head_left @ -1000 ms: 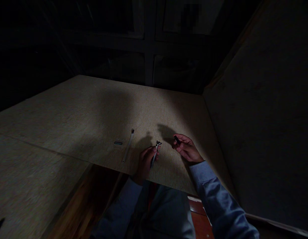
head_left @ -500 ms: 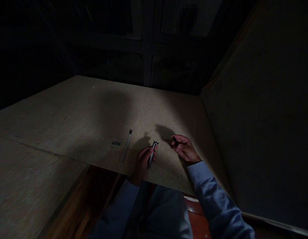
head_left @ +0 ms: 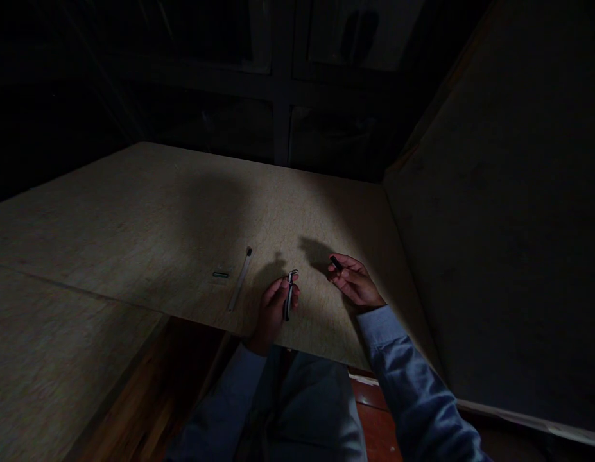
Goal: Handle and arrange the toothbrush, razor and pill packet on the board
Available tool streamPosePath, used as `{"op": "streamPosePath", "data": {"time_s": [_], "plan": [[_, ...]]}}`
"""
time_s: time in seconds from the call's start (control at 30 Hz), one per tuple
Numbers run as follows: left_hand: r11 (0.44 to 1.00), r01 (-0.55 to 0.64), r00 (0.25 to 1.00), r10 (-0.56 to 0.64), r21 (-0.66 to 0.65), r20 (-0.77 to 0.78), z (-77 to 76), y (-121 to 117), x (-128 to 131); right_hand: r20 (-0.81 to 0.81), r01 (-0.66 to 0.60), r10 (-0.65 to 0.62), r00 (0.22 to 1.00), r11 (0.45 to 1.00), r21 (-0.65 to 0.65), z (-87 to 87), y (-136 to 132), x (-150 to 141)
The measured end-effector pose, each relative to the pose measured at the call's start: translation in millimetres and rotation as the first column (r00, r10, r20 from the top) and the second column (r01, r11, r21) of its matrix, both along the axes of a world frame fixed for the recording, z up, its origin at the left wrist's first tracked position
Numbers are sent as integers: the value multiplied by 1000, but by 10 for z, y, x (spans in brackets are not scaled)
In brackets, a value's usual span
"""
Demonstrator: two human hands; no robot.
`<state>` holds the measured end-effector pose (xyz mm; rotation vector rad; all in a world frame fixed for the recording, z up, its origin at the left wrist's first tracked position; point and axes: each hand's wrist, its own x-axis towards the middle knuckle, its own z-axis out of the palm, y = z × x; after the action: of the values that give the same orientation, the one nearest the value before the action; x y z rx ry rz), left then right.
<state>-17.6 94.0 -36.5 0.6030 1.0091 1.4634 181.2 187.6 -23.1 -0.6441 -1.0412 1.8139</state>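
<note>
My left hand (head_left: 273, 309) is closed around a slim silver-and-black razor handle (head_left: 288, 301), held upright with its bent metal top showing above the fingers. To the right, my right hand (head_left: 353, 280) pinches a small dark bar-shaped razor cartridge (head_left: 336, 262) between thumb and fingers. The two pieces are apart, with a gap of tabletop between the hands. Left of the handle a pale toothbrush (head_left: 239, 282) with a dark head lies on the table. Beside it lies a small green-and-dark bar (head_left: 221, 275) that seems to be in clear packaging.
The beige stone-look tabletop (head_left: 147, 205) carries shadows of my hands. A tall dark panel (head_left: 494, 224) borders its right side, and dark window frames (head_left: 280, 115) stand behind. Below the front edge is a brown wooden surface (head_left: 147, 391).
The razor handle has turned slightly in my left hand, its top now seen at another angle. The cartridge in my right hand has tilted flatter. The whole view has shifted a little.
</note>
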Motion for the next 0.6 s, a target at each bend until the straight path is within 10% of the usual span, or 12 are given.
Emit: {"op": "streamPosePath", "data": {"time_s": [0.6], "plan": [[997, -41, 998, 38, 66, 46, -116, 38, 1, -6, 102, -102, 995, 994, 48, -13, -110, 114]]}}
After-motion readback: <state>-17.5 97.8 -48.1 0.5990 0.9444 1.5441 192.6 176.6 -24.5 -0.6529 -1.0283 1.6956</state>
